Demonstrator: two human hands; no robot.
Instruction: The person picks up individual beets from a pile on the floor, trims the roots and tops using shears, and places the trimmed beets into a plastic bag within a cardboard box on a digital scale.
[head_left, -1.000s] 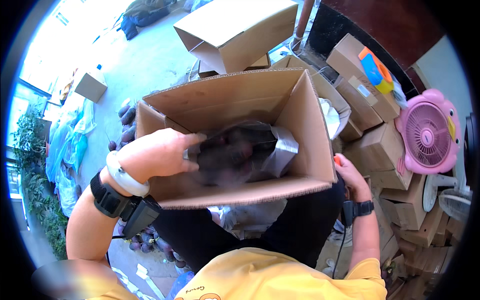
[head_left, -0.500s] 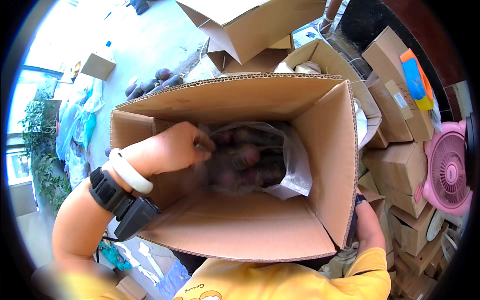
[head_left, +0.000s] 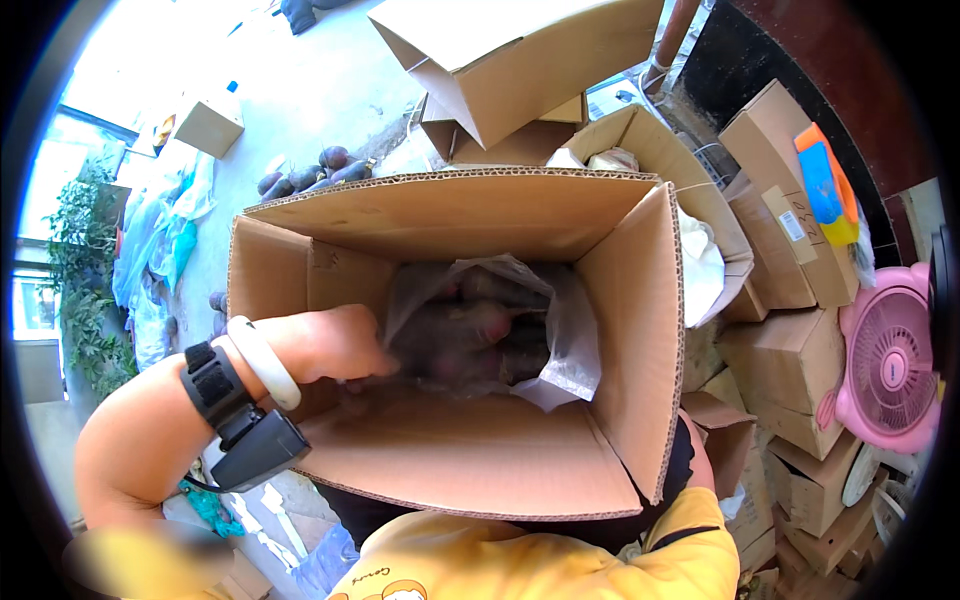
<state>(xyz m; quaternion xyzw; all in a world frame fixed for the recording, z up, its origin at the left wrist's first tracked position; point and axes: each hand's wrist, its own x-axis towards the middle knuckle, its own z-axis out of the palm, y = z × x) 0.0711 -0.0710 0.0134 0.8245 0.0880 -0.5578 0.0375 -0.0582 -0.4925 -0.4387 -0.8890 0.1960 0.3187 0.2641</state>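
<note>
A tall open cardboard box (head_left: 480, 465) stands in front of me, its flaps raised. Inside it, a clear plastic bag (head_left: 575, 350) lines the bottom around several dark purple, long vegetables (head_left: 485, 325) with pinkish ends. My left hand (head_left: 350, 345) reaches in over the box's left side, its fingers curled closed at the bag's left edge, which stretches up toward them. The fingertips are partly blurred. A white bangle and a black strapped device sit on that arm. My right forearm (head_left: 702, 462) runs behind the box's right wall, which hides the hand.
More dark purple vegetables (head_left: 318, 172) lie on the floor beyond the box. Another open carton (head_left: 540, 80) stands at the far side. Stacked cartons (head_left: 785, 370) and a pink fan (head_left: 892, 370) crowd the right. Plastic sheeting (head_left: 160, 250) and green plants (head_left: 85, 270) are at left.
My left hand has drawn left and slightly down, and the bag's left edge now stands higher beside it. The box appears shifted a little left in view. My right wrist has gone out of sight.
</note>
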